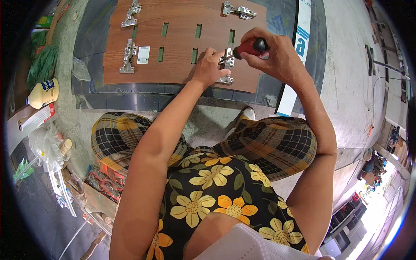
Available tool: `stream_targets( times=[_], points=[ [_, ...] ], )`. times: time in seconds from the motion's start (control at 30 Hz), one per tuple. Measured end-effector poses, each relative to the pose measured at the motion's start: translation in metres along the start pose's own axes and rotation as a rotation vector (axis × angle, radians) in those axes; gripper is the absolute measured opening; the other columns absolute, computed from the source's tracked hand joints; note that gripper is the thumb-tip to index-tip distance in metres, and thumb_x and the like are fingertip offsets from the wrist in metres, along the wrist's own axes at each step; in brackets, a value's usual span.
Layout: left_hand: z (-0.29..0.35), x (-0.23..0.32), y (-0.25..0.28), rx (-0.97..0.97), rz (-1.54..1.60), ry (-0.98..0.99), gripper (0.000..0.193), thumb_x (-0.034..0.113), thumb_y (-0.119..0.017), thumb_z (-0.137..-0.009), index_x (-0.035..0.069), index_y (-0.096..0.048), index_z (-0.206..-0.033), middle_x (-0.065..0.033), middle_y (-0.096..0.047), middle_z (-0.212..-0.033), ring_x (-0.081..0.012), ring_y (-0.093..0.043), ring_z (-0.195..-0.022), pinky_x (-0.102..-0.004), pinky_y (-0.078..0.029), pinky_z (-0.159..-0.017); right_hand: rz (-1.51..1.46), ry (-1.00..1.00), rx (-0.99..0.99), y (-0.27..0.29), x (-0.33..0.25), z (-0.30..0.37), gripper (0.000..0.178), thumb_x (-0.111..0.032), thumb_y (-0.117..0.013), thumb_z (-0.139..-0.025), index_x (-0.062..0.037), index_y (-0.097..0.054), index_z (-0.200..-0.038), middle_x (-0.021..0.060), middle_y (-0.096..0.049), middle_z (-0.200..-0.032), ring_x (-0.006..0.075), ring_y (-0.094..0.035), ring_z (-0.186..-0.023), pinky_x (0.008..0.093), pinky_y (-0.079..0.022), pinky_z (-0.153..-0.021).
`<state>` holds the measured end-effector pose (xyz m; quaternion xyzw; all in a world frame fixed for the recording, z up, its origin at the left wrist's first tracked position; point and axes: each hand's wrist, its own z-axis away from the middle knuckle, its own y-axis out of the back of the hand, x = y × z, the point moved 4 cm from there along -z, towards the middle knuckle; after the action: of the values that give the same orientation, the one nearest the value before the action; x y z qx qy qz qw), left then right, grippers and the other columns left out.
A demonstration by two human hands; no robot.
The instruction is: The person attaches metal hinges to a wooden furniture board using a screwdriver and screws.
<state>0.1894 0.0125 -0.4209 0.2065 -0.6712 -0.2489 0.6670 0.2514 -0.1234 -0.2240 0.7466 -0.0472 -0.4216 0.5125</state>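
Note:
A brown wood-look panel (177, 67) lies flat in front of me, with metal cabinet hinges near its corners. My right hand (277, 56) is wrapped round a red and black screwdriver (252, 46). The screwdriver's shaft slants down and left to the near right hinge (229, 63). My left hand (209, 68) holds that same hinge against the panel, thumb and fingers on its left side, partly covering it. Whether the tip sits in a screw is too small to tell. Other hinges are the near left hinge (128, 56), far left hinge (131, 14) and far right hinge (239, 11).
Rows of green-backed slots (198, 31) and a white label (143, 55) mark the panel. Under it lies a dark sheet (143, 100), with a white printed strip (289, 93) at right. A yellowish jug (44, 93) and clear plastic bags (47, 145) are at left.

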Motion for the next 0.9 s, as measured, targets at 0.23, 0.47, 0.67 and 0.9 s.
stream_targets(
  times=[0.23, 0.47, 0.67, 0.9],
  points=[
    [-0.001, -0.004, -0.002, -0.008, 0.021, -0.009, 0.071, 0.027, -0.084, -0.068, 0.001, -0.058, -0.128, -0.0165, -0.054, -0.111, -0.0340, -0.056, -0.106, -0.0411, -0.046, -0.094, 0.155, -0.285, -0.028, 0.001, 0.007, 0.000, 0.034, -0.034, -0.079, -0.081, -0.0054, -0.064, -0.092, 0.0136, -0.071, -0.076, 0.0232, -0.071, -0.067, 0.0318, -0.057, -0.061],
    [-0.001, -0.006, -0.004, 0.011, -0.026, -0.008, 0.071, 0.026, -0.085, -0.066, 0.004, -0.058, -0.129, -0.0164, -0.054, -0.113, -0.0349, -0.057, -0.105, -0.0423, -0.047, -0.092, 0.128, -0.077, 0.032, 0.005, 0.001, 0.005, 0.027, -0.022, -0.080, -0.077, -0.0036, -0.064, -0.088, 0.0125, -0.070, -0.075, 0.0248, -0.070, -0.069, 0.0337, -0.055, -0.063],
    [0.000, -0.005, -0.002, 0.016, -0.012, -0.015, 0.071, 0.026, -0.086, -0.065, 0.007, -0.059, -0.128, -0.0166, -0.053, -0.116, -0.0356, -0.058, -0.107, -0.0436, -0.049, -0.092, 0.013, 0.004, -0.053, 0.002, -0.001, 0.007, 0.038, -0.011, -0.080, -0.076, -0.0065, -0.060, -0.108, 0.0121, -0.069, -0.098, 0.0260, -0.070, -0.088, 0.0341, -0.058, -0.081],
    [-0.004, -0.004, -0.006, -0.035, -0.061, 0.033, 0.070, 0.026, -0.085, -0.067, 0.009, -0.058, -0.129, -0.0166, -0.052, -0.116, -0.0356, -0.057, -0.108, -0.0441, -0.049, -0.093, -0.005, -0.270, 0.032, 0.008, 0.016, 0.004, 0.032, -0.026, -0.079, -0.079, -0.0040, -0.065, -0.097, 0.0140, -0.072, -0.085, 0.0254, -0.072, -0.081, 0.0349, -0.056, -0.073]
  ],
)
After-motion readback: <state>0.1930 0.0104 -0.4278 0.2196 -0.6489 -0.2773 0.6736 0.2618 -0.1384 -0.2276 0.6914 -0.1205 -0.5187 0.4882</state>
